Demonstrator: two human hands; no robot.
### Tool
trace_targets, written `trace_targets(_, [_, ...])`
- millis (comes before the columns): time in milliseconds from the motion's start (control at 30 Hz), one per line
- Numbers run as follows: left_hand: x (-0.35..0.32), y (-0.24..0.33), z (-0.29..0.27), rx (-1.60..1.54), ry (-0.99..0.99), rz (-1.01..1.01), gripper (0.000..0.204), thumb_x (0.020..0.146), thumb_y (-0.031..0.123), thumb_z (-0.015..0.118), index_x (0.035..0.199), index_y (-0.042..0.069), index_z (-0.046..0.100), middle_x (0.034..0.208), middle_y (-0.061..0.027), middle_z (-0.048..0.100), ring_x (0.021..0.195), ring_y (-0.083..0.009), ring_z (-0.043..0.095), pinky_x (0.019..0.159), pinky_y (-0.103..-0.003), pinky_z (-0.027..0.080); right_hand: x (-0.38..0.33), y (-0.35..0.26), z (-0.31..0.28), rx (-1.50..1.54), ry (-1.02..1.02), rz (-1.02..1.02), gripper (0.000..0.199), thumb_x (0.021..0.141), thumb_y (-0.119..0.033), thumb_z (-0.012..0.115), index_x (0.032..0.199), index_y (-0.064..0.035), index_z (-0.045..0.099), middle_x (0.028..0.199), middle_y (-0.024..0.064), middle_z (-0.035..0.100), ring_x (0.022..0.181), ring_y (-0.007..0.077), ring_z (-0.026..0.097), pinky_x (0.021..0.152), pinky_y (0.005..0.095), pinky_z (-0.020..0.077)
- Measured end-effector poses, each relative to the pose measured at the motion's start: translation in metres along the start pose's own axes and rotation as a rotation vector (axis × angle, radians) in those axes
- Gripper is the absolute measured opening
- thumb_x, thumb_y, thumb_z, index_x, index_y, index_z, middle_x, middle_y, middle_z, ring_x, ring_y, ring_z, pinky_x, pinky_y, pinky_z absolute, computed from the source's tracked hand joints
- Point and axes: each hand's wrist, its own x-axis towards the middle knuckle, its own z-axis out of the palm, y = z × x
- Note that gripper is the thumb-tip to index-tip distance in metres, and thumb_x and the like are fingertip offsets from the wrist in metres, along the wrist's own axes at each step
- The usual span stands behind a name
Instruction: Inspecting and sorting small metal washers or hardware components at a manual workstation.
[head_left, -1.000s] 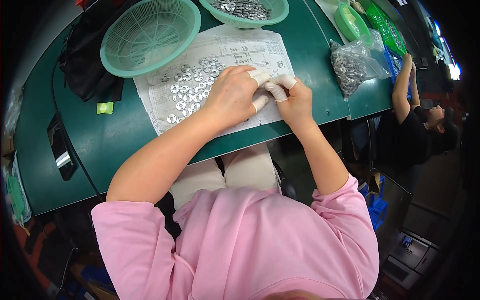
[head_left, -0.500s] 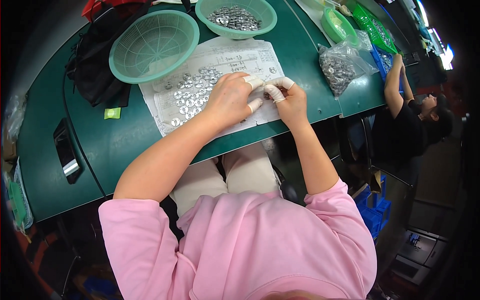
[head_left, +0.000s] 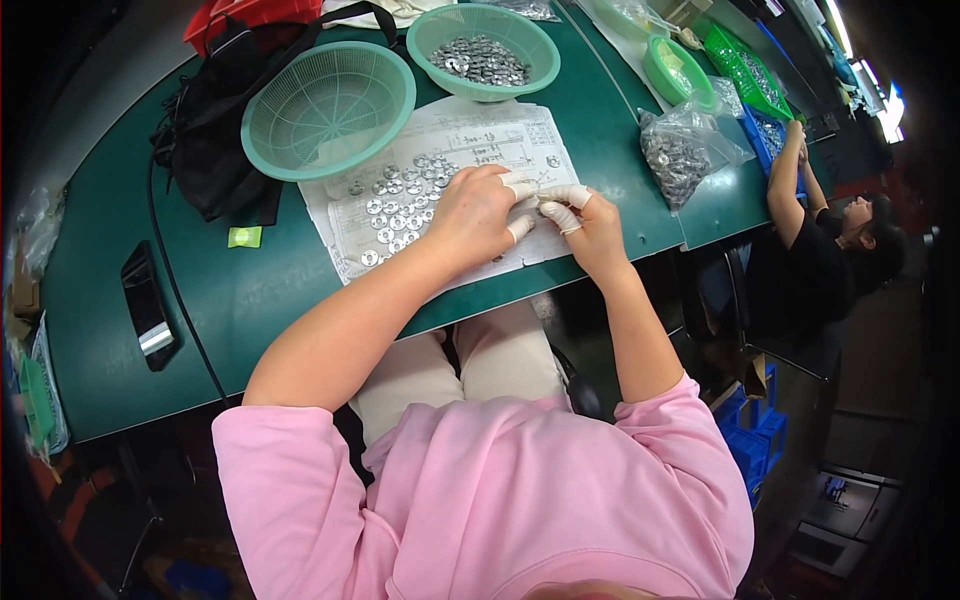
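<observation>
1. Green table (head_left: 250, 290) across the upper half of the view, edges bowed by the lens, with dark floor beyond.
2. On it, near the front edge: printed paper (head_left: 500, 135), white, covered in line drawings, lying flat beneath both hands.
3. On the paper's left part: metal discs (head_left: 397, 222), silver and round, laid close together in loose slanting rows, some reaching nearly to the left hand.
4. Left hand (head_left: 470, 215): over the paper, just right of the discs, back turned up, white covers on some fingers; thumb and forefinger apart, forefinger tip touching or just beside the right hand's fingertips.
5. Right hand (head_left: 597, 232): at the paper's right side, covered thumb and forefinger close together at the tips. Cannot tell whether clamped on anything, nor what lies between the two hands; too small to make out.
6. Behind the paper, side by side: left mesh basket (head_left: 325, 110), pale green, and right mesh basket (head_left: 485, 92), same colour, holding heaped silver parts (head_left: 480, 62).
7. Toward the left: black bag (head_left: 215, 140), small yellow-green packet (head_left: 244, 237), dark phone (head_left: 147, 305).
8. Toward the right: clear plastic bag (head_left: 680, 160) full of grey metal parts; farther off, green bowl (head_left: 680, 75).
9. At far right: co-worker (head_left: 830, 255) in dark clothing, arms stretched toward blue tray (head_left: 770, 135).
</observation>
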Motion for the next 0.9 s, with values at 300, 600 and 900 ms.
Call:
trace_targets(300, [-0.002, -0.002, 0.01, 0.113, 0.129, 0.179, 0.023, 0.077, 0.022, 0.063, 0.097, 0.011, 0.068, 0.102, -0.0062, 0.064, 0.108, -0.0267, 0.052, 0.095, -0.041, 0.036, 0.001, -0.002, -0.009, -0.104, -0.024, -0.145, 0.011, 0.081, -0.007, 0.067, 0.091, -0.0021, 0.067, 0.081, 0.0075, 0.065, 0.07, 0.015, 0.061, 0.064, 0.0259, 0.0496])
trace_targets(600, [-0.003, 0.002, 0.015, 0.21, 0.081, 0.157, 0.027, 0.079, 0.023, 0.061, 0.103, 0.014, 0.068, 0.103, -0.0052, 0.063, 0.111, -0.0264, 0.05, 0.097, -0.041, 0.034, -0.006, 0.0, -0.006, 0.014, 0.104, -0.071, 0.012, 0.078, -0.007, 0.07, 0.089, -0.0026, 0.067, 0.08, 0.0082, 0.065, 0.066, 0.0154, 0.06, 0.062, 0.0256, 0.0491])
trace_targets(900, [-0.005, 0.006, 0.015, 0.29, 0.043, 0.158, 0.028, 0.079, 0.021, 0.06, 0.105, 0.015, 0.067, 0.103, -0.0063, 0.063, 0.112, -0.028, 0.05, 0.097, -0.042, 0.034, -0.002, 0.0, -0.004, -0.176, 0.104, -0.188, 0.01, 0.078, -0.009, 0.07, 0.082, -0.0021, 0.064, 0.074, 0.008, 0.063, 0.064, 0.0169, 0.059, 0.059, 0.0276, 0.0483])
